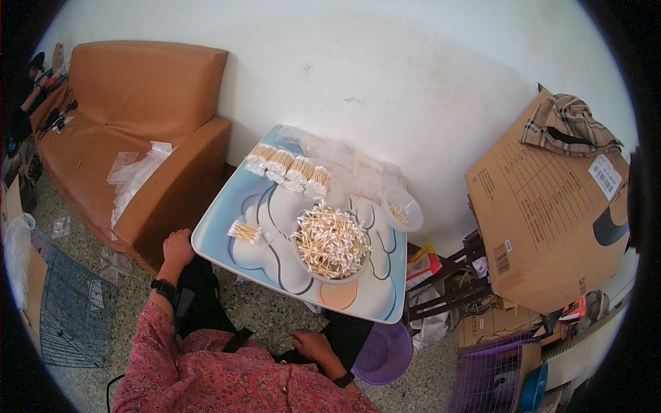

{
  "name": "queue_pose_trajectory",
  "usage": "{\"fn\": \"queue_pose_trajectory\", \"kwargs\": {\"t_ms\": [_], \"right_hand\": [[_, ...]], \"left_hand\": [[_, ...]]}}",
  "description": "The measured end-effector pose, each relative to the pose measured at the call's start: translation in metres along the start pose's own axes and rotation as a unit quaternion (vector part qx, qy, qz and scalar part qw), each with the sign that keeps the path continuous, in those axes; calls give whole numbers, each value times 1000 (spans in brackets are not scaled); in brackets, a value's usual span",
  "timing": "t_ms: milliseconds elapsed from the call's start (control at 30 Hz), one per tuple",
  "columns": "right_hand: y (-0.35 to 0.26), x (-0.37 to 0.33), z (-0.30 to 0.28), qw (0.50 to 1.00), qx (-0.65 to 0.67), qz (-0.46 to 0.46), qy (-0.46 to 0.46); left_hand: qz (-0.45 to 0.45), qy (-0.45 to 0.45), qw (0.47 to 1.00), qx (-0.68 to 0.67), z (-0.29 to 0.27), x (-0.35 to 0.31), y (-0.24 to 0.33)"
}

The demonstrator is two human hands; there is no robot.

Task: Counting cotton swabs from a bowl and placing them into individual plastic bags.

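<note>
My left hand (177, 249) rests at my knee, beside the tray table's left corner and the sofa arm; its fingers look curled in, and I see nothing in them. On my thigh below the front edge lies my right hand (313, 345), fingers loosely bent, holding nothing visible. Upon the cartoon-patterned tray table (206, 237) stands a round bowl (337, 280) heaped with loose cotton swabs (332, 237). A small bundle of swabs (244, 232) lies to its left. Along the back left edge sit several bundled packs of swabs (288, 168).
Clear plastic bags (344, 162) and a translucent tub (405, 210) with a few swabs lie at the table's back. A brown sofa (148, 89) with plastic bags stands left. Right are a large cardboard box (544, 206), a plaid cloth (568, 124) and a purple basin (385, 351).
</note>
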State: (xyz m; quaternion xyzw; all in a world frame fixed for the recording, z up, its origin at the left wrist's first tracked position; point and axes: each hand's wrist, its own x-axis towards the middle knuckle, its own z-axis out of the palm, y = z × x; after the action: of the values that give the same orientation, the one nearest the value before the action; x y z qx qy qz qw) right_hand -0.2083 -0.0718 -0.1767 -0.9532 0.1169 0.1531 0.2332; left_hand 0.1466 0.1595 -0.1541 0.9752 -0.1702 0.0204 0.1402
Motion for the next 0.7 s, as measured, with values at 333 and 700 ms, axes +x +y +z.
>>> {"fn": "queue_pose_trajectory", "kwargs": {"t_ms": [333,700], "right_hand": [[2,1,3,1000,-2,-3,4],[2,0,1,1000,6,3,-8]], "left_hand": [[7,10,1000,-9,4,1,-2],[3,8,1000,-18,0,0,2]]}}
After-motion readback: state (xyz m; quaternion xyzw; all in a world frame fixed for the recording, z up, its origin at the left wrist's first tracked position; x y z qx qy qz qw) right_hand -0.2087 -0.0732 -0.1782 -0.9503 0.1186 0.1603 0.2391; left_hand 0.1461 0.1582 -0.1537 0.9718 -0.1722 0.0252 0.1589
